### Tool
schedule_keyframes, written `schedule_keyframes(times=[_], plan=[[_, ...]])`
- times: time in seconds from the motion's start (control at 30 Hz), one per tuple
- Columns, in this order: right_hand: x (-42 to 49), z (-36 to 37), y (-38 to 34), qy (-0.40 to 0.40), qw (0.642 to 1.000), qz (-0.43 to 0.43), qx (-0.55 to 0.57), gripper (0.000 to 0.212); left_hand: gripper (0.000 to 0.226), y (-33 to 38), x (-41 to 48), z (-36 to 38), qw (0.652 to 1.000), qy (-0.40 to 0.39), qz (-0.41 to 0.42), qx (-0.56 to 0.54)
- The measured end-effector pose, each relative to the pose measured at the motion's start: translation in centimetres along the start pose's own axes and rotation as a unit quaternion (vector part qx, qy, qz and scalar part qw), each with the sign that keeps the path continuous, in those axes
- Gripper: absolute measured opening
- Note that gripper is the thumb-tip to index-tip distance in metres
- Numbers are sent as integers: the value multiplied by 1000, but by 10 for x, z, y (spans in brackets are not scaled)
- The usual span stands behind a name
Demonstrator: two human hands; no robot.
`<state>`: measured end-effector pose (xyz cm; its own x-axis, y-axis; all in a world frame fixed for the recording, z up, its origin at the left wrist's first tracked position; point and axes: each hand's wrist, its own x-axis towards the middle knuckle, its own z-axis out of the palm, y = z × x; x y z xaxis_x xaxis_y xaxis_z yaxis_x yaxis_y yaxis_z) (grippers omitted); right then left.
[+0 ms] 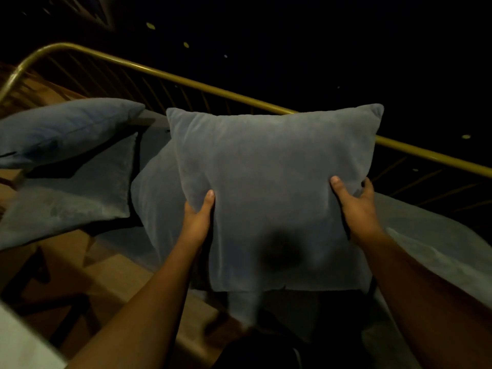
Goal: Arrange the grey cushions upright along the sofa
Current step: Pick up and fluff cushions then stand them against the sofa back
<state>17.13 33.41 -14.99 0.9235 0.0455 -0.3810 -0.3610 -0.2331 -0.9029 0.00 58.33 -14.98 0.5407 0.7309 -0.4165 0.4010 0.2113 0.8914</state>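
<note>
The task looks part done: the square grey velvet cushion [271, 187] is in the air, upright and facing the camera, in front of the curved brass-coloured metal rail [239, 98] that forms the back of the sofa. The left hand [198, 218] pinches its left edge, thumb on the front face and fingers hidden behind, and the right hand [356, 206] clamps its right edge the same way, so both hands are closed on it. Just behind and to the left of it another grey cushion [157, 187] seems to lean near the rail, though most of it is hidden. Further left, a darker grey cushion [80, 187] lies slumped low on the seat, and a bluish-grey cushion [66, 129] rests tilted across the top of it; neither looks upright, so I judge that these two remain to be stood up once the held one is set against the rail. No containers show in this dim view, only the pale grey seat pad [426, 235] on the right
</note>
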Motion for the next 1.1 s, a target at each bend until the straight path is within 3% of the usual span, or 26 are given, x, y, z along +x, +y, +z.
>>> schedule_keyframes(times=[0.2, 0.33, 0.5, 0.7, 0.83, 0.97, 1.1], plan=[[-27, -36, -18, 13, 999, -34, 25, 77, 85, 20, -31, 6, 997, -41, 58, -23], [-42, -77, -34, 41, 996, -73, 41, 80, 83, 44, -58, 38, 992, -63, 113, -5], [-50, -158, -47, 97, 990, -97, 29, 86, 96, 72, -85, 104, 974, -177, 142, 16], [-51, -290, -45, 150, 983, -108, -2, 93, 102, 92, -133, 223, 946, -257, 187, 65], [-45, -346, -38, 153, 983, -98, -24, 91, 94, 94, -151, 284, 933, -288, 194, 91], [-23, -406, -13, 212, 970, -68, -93, 105, 97, 92, -171, 356, 916, -326, 173, 158], [2, -444, 7, 224, 970, -51, -82, 90, 86, 79, -187, 406, 932, -312, 122, 135]])
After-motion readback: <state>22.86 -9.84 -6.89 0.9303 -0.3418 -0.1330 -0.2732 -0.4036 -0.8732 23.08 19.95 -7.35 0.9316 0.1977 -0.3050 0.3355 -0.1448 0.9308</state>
